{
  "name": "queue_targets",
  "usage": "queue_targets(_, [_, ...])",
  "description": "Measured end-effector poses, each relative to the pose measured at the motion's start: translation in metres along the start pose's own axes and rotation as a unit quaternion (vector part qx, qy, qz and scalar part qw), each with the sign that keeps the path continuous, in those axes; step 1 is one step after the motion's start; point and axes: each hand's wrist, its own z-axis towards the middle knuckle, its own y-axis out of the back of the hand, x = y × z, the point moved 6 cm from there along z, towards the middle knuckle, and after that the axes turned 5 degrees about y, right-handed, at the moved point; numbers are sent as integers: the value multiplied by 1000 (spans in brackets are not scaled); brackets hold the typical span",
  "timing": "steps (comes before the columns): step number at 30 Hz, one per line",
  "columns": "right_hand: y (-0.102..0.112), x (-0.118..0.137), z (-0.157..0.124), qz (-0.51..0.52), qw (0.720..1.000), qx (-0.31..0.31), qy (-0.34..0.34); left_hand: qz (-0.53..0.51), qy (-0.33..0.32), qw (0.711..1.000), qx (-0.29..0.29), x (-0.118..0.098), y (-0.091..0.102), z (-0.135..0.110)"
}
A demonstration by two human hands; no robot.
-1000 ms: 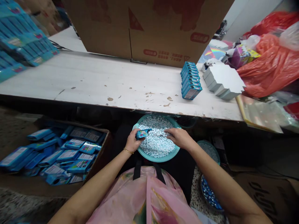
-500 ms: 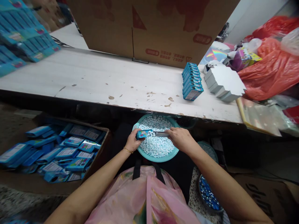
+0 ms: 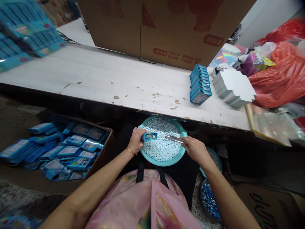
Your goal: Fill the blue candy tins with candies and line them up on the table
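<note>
My left hand (image 3: 137,140) is closed around a small blue candy box (image 3: 149,136), held over the left side of a turquoise basin (image 3: 164,164). White candy pieces (image 3: 162,151) fill the basin, which rests at my lap. Some white shows at the box's right end. My right hand (image 3: 194,148) grips a narrow metal scoop (image 3: 174,138) over the basin's right side, its tip pointing left toward the box. A gap lies between scoop and box. The far end of the scoop is hidden in my fingers.
A carton (image 3: 105,140) of blue boxes stands at lower left. On the white table (image 3: 100,76) are a row of blue boxes (image 3: 200,86), white cartons (image 3: 234,87), a red plastic bag (image 3: 281,73) and a big cardboard box (image 3: 166,35). A bowl of blue pieces (image 3: 210,198) sits lower right.
The scoop has drawn back to the right, away from the mouth of the candy box. My left hand still holds the box, now turned slightly. The whole view has shifted a little.
</note>
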Motion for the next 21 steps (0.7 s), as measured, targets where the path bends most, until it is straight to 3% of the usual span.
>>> queue_targets(4, [-14,2,8,87,994,-57,-25,-40,44,998,-18,4,11,3])
queue_targets(7, [-3,26,24,135,985,-109,0,-117,83,990,-5,-3,4,8])
queue_targets(10, [23,58,39,100,984,-124,75,-184,66,980,23,-32,-16,21])
queue_targets(13, [47,64,48,39,988,-98,110,-211,25,976,43,-68,-33,41])
queue_targets(15, [61,47,49,28,991,-96,89,-197,10,980,28,-82,-34,52])
queue_targets(17, [73,12,50,30,992,-120,22,-180,15,984,4,-84,-27,58])
queue_targets(19, [82,-37,52,32,981,-160,-102,-184,44,982,-1,-75,-17,57])
queue_targets(21, [88,-89,52,37,945,-205,-254,-199,83,976,11,-61,-9,52])
